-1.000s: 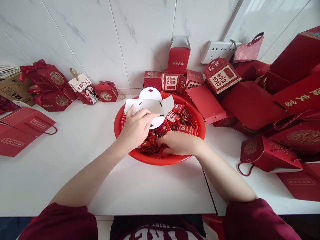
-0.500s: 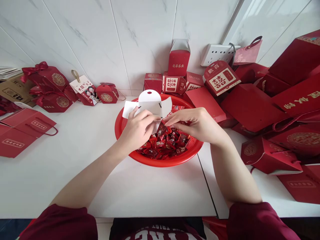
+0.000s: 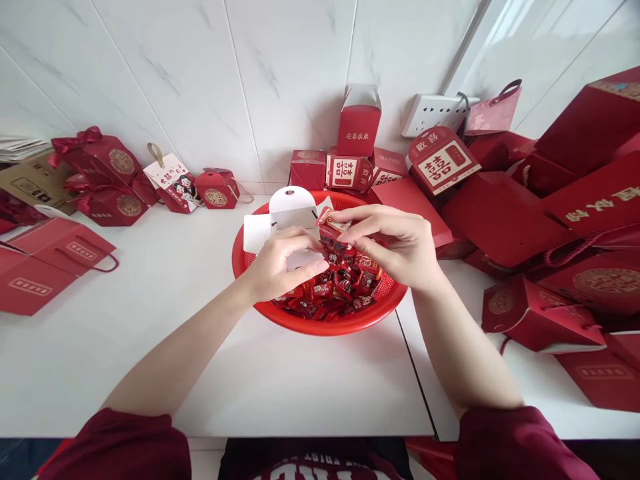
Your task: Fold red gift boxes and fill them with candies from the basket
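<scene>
A red plastic basket [image 3: 327, 328] on the white counter holds many red-wrapped candies [image 3: 345, 283]. Over its left half is an unfolded paper box [image 3: 257, 233], white inside, its flaps standing up and a round hole in the rear one. My left hand [image 3: 280, 263] is curled at the box's near side, thumb stretched to the right; the fingertips are partly hidden against the white card. Between the thumb and fingers of my right hand [image 3: 400, 243] is a red-wrapped candy [image 3: 330, 223], held above the basket beside the box's right flap.
Red gift boxes [image 3: 487, 213] are heaped on the right, under a power strip [image 3: 433, 113]. More small boxes [image 3: 307, 170] stand behind the basket. Along the left are ribboned boxes [image 3: 107, 207] and a red box with a cord handle [image 3: 60, 257]. A tiled wall [image 3: 190, 73] rises behind.
My right hand has lifted a candy higher, clear of the pile. The open box has tilted and shifted slightly left and down with my left hand, whose thumb now reaches out.
</scene>
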A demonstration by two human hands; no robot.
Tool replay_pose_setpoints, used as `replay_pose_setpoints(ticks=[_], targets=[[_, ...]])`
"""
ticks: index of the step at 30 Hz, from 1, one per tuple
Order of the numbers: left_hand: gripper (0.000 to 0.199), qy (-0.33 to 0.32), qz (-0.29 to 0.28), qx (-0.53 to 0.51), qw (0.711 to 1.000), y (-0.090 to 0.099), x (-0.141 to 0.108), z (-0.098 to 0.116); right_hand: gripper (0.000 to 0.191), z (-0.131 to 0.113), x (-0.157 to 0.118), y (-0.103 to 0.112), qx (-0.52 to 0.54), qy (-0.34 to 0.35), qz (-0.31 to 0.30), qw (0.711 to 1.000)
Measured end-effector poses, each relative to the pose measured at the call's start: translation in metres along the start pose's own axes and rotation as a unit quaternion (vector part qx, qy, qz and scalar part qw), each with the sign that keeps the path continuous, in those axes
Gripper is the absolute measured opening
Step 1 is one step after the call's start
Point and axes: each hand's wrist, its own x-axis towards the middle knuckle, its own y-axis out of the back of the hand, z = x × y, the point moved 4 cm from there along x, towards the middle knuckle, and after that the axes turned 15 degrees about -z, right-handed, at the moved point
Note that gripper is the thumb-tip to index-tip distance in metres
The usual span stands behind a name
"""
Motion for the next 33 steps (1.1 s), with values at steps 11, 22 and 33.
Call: replay_pose_setpoints(ticks=[11, 22, 33], targets=[[0.032, -0.026, -0.122, -0.138, 0.982, -0.002, -0.002, -0.002, 0.015, 0.001, -0.002, -0.008, 0.077, -0.027, 0.007, 0.997], [0.019, 0.033, 0.021, -0.214, 0.976, 0.006, -0.002, -0.017, 0.012, 0.006, 0.004, -0.023, 0.017, -0.058, -0.071, 0.996], [0.024, 0.072, 0.225, -0.113, 0.965, 0.020, -0.010, -0.025, 0.015, 0.005, 0.002, -0.009, -0.046, -0.062, -0.025, 0.997]])
